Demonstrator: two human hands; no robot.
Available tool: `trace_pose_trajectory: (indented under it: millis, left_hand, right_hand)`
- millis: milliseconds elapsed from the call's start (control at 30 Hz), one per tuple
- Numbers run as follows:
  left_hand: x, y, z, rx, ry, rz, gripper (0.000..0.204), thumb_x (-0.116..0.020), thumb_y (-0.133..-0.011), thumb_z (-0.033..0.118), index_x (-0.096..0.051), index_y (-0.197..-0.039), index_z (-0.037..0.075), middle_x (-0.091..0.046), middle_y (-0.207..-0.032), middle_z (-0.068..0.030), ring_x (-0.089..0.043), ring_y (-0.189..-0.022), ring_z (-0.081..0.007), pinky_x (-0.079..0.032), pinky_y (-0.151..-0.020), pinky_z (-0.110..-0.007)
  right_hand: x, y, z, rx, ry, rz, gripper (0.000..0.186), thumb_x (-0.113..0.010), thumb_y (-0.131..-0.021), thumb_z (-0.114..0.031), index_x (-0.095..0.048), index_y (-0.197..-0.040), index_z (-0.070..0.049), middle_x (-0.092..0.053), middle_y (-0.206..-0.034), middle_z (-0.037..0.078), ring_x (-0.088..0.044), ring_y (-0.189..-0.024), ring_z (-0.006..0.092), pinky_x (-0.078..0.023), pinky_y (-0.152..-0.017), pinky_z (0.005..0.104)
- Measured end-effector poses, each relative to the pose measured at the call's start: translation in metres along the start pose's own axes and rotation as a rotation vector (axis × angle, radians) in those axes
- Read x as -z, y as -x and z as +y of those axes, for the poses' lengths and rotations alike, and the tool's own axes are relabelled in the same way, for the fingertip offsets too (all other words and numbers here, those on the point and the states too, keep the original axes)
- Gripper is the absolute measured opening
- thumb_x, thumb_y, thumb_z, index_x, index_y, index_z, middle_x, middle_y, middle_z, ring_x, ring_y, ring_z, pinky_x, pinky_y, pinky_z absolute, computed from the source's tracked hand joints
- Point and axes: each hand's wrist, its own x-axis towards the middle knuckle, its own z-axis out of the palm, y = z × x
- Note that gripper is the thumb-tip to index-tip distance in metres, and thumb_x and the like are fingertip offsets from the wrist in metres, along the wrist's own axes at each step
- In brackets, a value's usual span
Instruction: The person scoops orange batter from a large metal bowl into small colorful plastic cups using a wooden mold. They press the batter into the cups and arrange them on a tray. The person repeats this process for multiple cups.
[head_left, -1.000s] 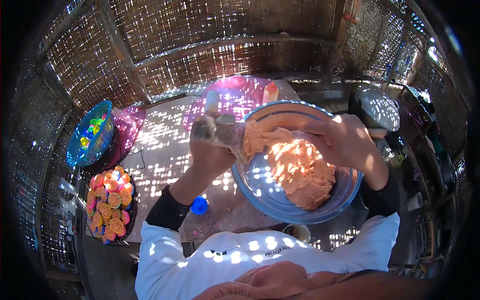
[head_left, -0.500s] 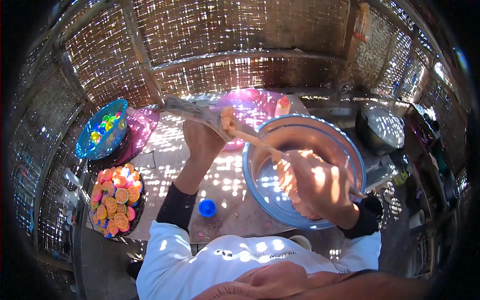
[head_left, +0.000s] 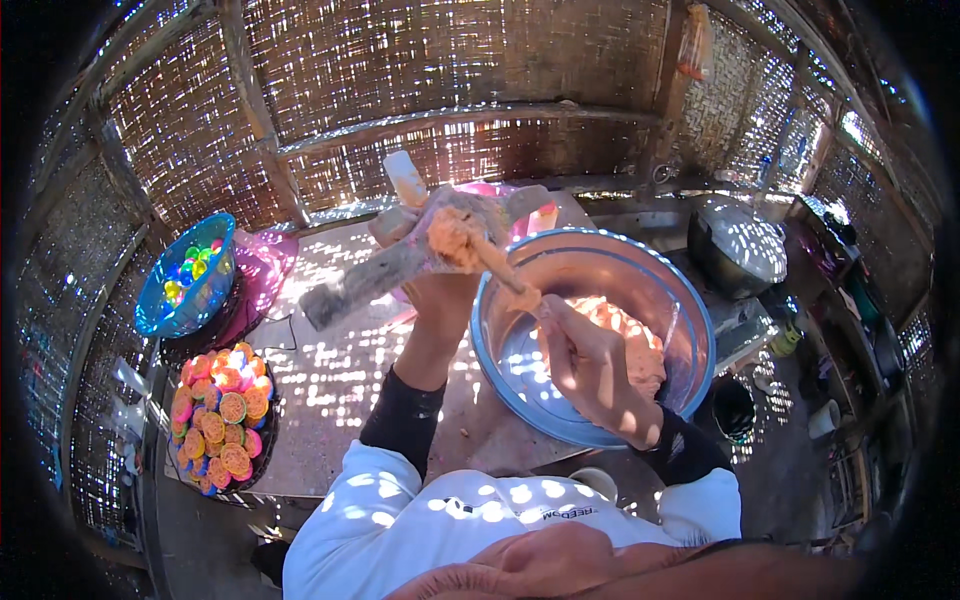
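My left hand [head_left: 440, 298] grips from below a greyish wooden tool [head_left: 365, 282] with several arms sticking out, raised above the table. A lump of soft orange dough [head_left: 455, 238] sits on the tool's middle. My right hand [head_left: 597, 368] is closed round a thin wooden stick [head_left: 502, 266], whose far end touches that lump. Some dough clings along the stick. Under my right hand stands a wide blue-rimmed basin [head_left: 478, 345], holding a larger mass of the same orange dough [head_left: 640, 352], partly covered by the hand.
At the left, a pile of round, colourful pieces with orange tops [head_left: 225, 420] sits on the table [head_left: 330, 375]. Behind it is a blue basket [head_left: 150, 318] with bright small items. A large lidded pot [head_left: 740, 250] stands to the right. Woven walls enclose the place.
My left hand has turned the wooden tool and brought it right, towards the basin. The stick's end has moved onto the tool's middle with dough. My left forearm now covers where a blue cup stood.
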Motion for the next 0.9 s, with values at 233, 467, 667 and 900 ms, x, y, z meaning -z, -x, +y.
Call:
trace_pose_trajectory:
  millis: [233, 467, 667, 900]
  left_hand:
    - [0.011, -0.013, 0.007, -0.040, -0.006, -0.004, 0.039, -0.075, -0.061, 0.022, -0.059, -0.094, 0.010, -0.059, -0.086, -0.0050, -0.055, -0.082, -0.0211, -0.042, -0.072, -0.035]
    - [0.038, -0.020, -0.053, 0.006, -0.195, 0.076, 0.049, -0.074, -0.061, 0.019, -0.055, -0.104, 0.005, -0.058, -0.095, -0.0086, -0.055, -0.086, -0.0222, -0.043, -0.079, -0.034]
    - [0.129, -0.057, -0.083, 0.453, 0.782, 0.022, 0.055, -0.068, -0.073, 0.014, -0.041, -0.119, 0.000, -0.049, -0.117, -0.0100, -0.052, -0.100, -0.0187, -0.043, -0.090, -0.031]
    - [0.148, -0.070, -0.109, 0.290, 1.656, -0.486, 0.048, -0.067, -0.066, 0.007, -0.049, -0.111, 0.004, -0.048, -0.104, -0.0082, -0.045, -0.104, -0.0186, -0.040, -0.092, -0.034]
  right_hand:
    - [0.009, -0.002, 0.008, -0.148, -0.136, 0.020, 0.020, -0.047, -0.089, -0.009, -0.056, -0.103, 0.002, -0.053, -0.066, 0.005, -0.048, -0.058, 0.0057, -0.039, -0.051, 0.0197]
    - [0.042, 0.029, 0.010, 0.071, 0.394, -0.152, 0.018, -0.052, -0.085, -0.013, -0.061, -0.097, -0.004, -0.061, -0.078, 0.010, -0.058, -0.072, 0.0166, -0.046, -0.062, 0.0285]
    - [0.061, 0.065, 0.117, -0.339, 1.123, -0.759, 0.025, -0.051, -0.077, -0.030, -0.066, -0.075, -0.011, -0.064, -0.068, 0.012, -0.064, -0.063, 0.0262, -0.049, -0.053, 0.0395]
    - [0.001, 0.049, 0.083, -0.504, 0.344, -0.512, 0.020, -0.055, -0.074, -0.021, -0.062, -0.082, -0.004, -0.062, -0.077, 0.011, -0.062, -0.070, 0.0209, -0.048, -0.060, 0.0350]
